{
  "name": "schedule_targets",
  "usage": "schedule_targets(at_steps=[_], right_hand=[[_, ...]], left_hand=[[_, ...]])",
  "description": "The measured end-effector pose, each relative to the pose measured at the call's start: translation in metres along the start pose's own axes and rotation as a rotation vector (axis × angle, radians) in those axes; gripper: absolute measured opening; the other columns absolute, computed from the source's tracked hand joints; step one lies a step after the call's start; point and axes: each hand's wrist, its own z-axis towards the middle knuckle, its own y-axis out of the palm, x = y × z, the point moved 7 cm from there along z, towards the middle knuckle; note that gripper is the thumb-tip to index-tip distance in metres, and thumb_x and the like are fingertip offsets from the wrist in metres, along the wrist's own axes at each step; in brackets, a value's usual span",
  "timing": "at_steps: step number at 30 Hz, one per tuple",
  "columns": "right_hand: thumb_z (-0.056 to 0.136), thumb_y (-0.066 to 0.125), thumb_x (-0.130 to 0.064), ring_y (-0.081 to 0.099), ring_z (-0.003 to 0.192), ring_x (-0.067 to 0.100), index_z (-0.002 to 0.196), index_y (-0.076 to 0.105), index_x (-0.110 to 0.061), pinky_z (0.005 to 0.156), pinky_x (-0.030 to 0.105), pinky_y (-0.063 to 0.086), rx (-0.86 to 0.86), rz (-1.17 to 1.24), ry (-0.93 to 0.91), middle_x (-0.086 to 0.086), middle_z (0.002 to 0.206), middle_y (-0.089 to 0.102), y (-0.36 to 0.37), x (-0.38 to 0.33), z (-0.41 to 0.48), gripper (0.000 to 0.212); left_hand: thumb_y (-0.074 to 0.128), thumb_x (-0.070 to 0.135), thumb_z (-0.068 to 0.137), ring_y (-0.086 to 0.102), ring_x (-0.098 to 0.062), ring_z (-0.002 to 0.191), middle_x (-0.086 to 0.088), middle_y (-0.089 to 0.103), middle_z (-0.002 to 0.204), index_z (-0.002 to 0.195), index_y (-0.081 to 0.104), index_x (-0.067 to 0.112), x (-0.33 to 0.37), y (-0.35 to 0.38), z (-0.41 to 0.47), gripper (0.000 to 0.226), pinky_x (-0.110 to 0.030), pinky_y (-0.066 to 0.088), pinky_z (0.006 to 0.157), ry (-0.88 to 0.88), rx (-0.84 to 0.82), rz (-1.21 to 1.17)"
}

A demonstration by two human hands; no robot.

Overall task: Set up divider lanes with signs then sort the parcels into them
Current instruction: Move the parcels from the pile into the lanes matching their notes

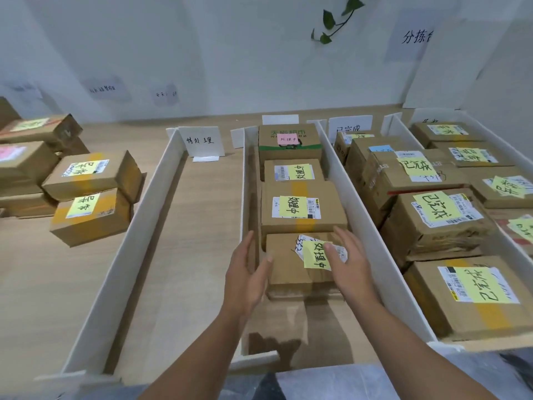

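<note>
White divider boards [350, 194] split the wooden table into lanes, each with a small white sign at the far end [201, 140]. The middle lane holds a row of cardboard parcels with yellow notes. The nearest parcel [288, 264] lies between my hands. My left hand [248, 272] hovers open at its left edge, fingers spread, apparently just off the cardboard. My right hand [350, 264] rests open over its right side, partly covering the yellow note. The left lane [187, 241] holds no parcels. The two lanes to the right are filled with labelled parcels [441, 223].
A pile of unsorted parcels [89, 192] with yellow notes sits on the table at the far left, outside the lanes. A white wall with paper signs and a hanging green vine [331, 21] stands behind. The table's front edge is near my body.
</note>
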Motion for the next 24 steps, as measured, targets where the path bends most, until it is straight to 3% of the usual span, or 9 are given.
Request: schedule_targets(at_steps=[2,6,10,13,15,19,24], right_hand=[[0.099,0.059,-0.037,0.039,0.14,0.011,0.141,0.053,-0.036,0.111,0.041,0.039,0.012,-0.018,-0.043,-0.008,0.151,0.044,0.014,-0.023,-0.009,0.042],[0.099,0.06,-0.029,0.039,0.135,0.003,0.143,0.054,-0.031,0.107,0.024,0.031,-0.034,0.062,-0.077,-0.01,0.15,0.044,0.058,-0.07,-0.035,0.044],[0.098,0.061,-0.028,0.042,0.136,0.009,0.141,0.056,-0.027,0.114,0.03,0.033,-0.08,0.08,-0.141,-0.006,0.148,0.048,0.119,-0.116,-0.067,0.043],[0.099,0.06,-0.031,0.042,0.132,0.005,0.14,0.055,-0.032,0.114,0.036,0.036,-0.138,0.106,-0.185,-0.013,0.144,0.046,0.17,-0.15,-0.094,0.042],[0.099,0.059,-0.033,0.041,0.135,0.006,0.138,0.054,-0.038,0.116,0.038,0.035,-0.178,0.129,-0.204,-0.018,0.142,0.043,0.205,-0.17,-0.113,0.039],[0.1,0.058,-0.035,0.038,0.139,0.009,0.138,0.052,-0.041,0.116,0.037,0.035,-0.282,0.168,-0.229,-0.012,0.151,0.042,0.271,-0.206,-0.152,0.038],[0.1,0.058,-0.033,0.039,0.139,0.012,0.136,0.053,-0.04,0.114,0.037,0.037,-0.382,0.188,-0.247,-0.009,0.15,0.043,0.337,-0.242,-0.191,0.037]], left_hand=[[0.068,0.034,0.094,0.035,0.005,0.133,0.027,0.038,0.145,0.15,0.037,0.042,0.01,-0.023,-0.002,0.064,-0.024,0.032,0.111,0.053,0.031,0.007],[0.066,0.04,0.095,0.034,0.005,0.134,0.035,0.033,0.142,0.148,0.034,0.049,0.021,-0.082,-0.009,0.063,-0.024,0.031,0.109,0.134,0.094,0.025],[0.066,0.044,0.094,0.034,0.002,0.136,0.027,0.036,0.15,0.145,0.033,0.055,0.022,-0.165,-0.021,0.062,-0.032,0.035,0.108,0.165,0.237,0.031],[0.065,0.039,0.095,0.039,-0.003,0.134,0.02,0.041,0.147,0.148,0.034,0.048,0.017,-0.231,-0.036,0.062,-0.042,0.042,0.11,0.172,0.301,-0.02],[0.064,0.038,0.096,0.038,-0.002,0.13,0.017,0.04,0.148,0.151,0.033,0.042,0.009,-0.274,-0.045,0.063,-0.042,0.044,0.108,0.175,0.324,-0.015],[0.063,0.048,0.094,0.035,-0.004,0.139,0.018,0.036,0.156,0.148,0.031,0.051,-0.016,-0.353,-0.064,0.062,-0.042,0.039,0.112,0.163,0.408,-0.002],[0.062,0.041,0.096,0.035,-0.006,0.141,0.017,0.036,0.156,0.147,0.032,0.051,-0.042,-0.427,-0.087,0.06,-0.039,0.038,0.113,0.122,0.511,-0.007]])
